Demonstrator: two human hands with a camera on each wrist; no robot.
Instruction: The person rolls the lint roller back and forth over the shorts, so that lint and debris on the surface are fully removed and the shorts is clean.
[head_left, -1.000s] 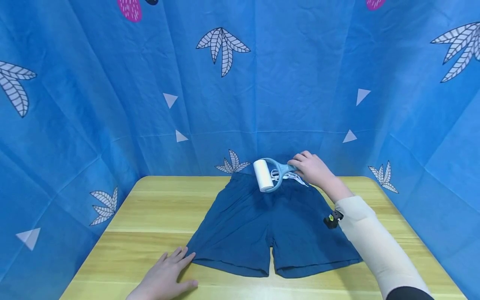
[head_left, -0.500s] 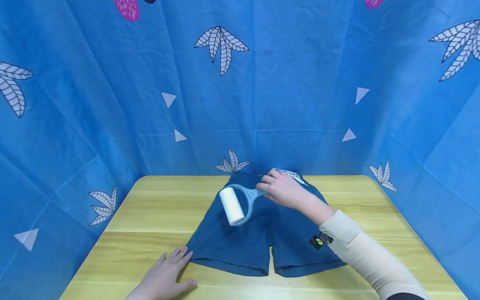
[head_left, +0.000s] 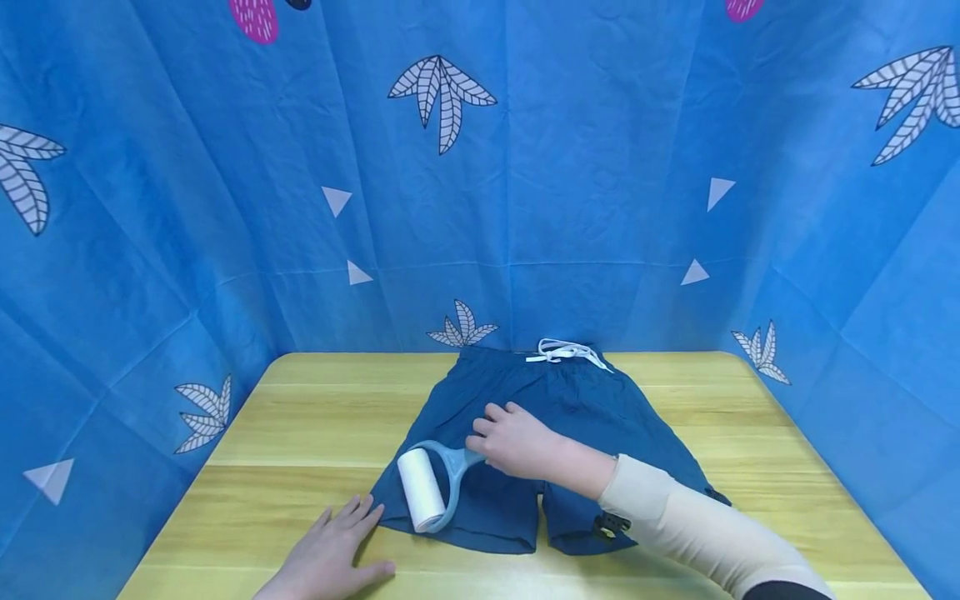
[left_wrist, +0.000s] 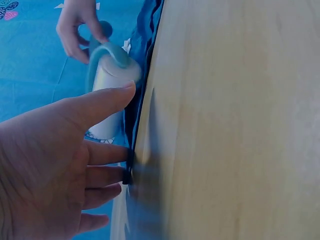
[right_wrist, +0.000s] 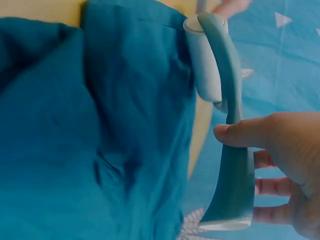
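Head | lint roller (head_left: pixel 422 490) moved down to shorts (head_left: pixel 555 404) hem (head_left: pixel 487 540), pass seemingly ending | right hand (head_left: pixel 517 442) pinching handle (right_wrist: pixel 236 180) | left hand (head_left: pixel 330 546) spread

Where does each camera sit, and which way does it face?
Head: worn on the head, facing forward and down at the shorts and table; left hand, right hand and right sleeve show.
Left wrist: on that wrist, looking past the left hand across the table; right hand beyond.
Right wrist: on that wrist, watching the right hand hold the roller; a sliver of left hand.
All share the roller.
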